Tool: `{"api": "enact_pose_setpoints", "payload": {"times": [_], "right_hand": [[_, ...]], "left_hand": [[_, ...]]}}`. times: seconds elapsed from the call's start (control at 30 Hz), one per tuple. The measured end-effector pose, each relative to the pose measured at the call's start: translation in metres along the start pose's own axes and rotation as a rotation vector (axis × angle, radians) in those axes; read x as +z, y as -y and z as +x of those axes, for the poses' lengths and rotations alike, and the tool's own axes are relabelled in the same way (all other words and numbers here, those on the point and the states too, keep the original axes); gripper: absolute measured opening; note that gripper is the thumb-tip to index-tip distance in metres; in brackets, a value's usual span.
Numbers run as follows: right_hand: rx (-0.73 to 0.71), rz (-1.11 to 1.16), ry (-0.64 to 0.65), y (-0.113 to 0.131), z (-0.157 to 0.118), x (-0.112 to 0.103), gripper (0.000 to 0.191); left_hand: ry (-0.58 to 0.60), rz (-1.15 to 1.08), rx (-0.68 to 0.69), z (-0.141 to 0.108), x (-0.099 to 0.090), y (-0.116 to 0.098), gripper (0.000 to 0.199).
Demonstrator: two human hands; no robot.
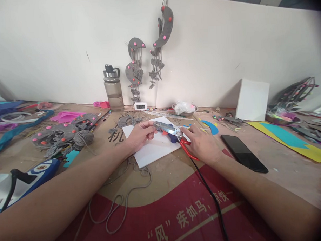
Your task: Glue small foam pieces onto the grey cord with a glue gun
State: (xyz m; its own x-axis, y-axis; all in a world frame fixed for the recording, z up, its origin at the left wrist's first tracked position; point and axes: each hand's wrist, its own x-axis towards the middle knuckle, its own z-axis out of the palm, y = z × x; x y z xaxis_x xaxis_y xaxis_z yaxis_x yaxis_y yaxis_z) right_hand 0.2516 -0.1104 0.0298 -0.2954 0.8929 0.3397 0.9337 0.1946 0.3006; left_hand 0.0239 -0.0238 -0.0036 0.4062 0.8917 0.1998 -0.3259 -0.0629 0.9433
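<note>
In the middle of the head view, my right hand [205, 143] is closed round the red handles of a pair of scissors [168, 129]. The blades point left and seem nearly together. My left hand [142, 136] is pinched beside the blade tips; whatever sits between its fingers is too small to make out. Beneath both hands lies a white board [148, 153], set at an angle. A dark blue piece [173, 138] shows on it under the scissors, partly hidden. Grey yarn [123, 202] trails in loops over the cardboard in front of my left forearm.
Left stand a water bottle [113, 90] and grey felt pieces with pompoms [53, 135], near a yarn ball [83, 138]. A black phone [243, 152] lies right of my hand. A black cable [212, 196] runs toward me. Felt moons [167, 27] hang on the wall.
</note>
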Motion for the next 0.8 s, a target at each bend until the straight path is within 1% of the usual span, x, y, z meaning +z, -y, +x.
{"api": "enact_pose_setpoints", "payload": {"times": [0.37,0.53,0.8], "right_hand": [[0.004,-0.009,-0.031,-0.0007,0.0004,0.0077,0.036],[0.018,-0.012,0.01,0.0011,0.0006,0.0043,0.037],[0.038,0.03,0.045,-0.0004,0.0016,0.0011,0.042]], "left_hand": [[-0.005,-0.034,-0.031,0.0002,0.0014,-0.0018,0.008],[0.0,-0.046,-0.039,-0.0007,0.003,-0.0041,0.009],[-0.037,-0.025,-0.064,0.0004,0.0026,-0.0031,0.012]]}}
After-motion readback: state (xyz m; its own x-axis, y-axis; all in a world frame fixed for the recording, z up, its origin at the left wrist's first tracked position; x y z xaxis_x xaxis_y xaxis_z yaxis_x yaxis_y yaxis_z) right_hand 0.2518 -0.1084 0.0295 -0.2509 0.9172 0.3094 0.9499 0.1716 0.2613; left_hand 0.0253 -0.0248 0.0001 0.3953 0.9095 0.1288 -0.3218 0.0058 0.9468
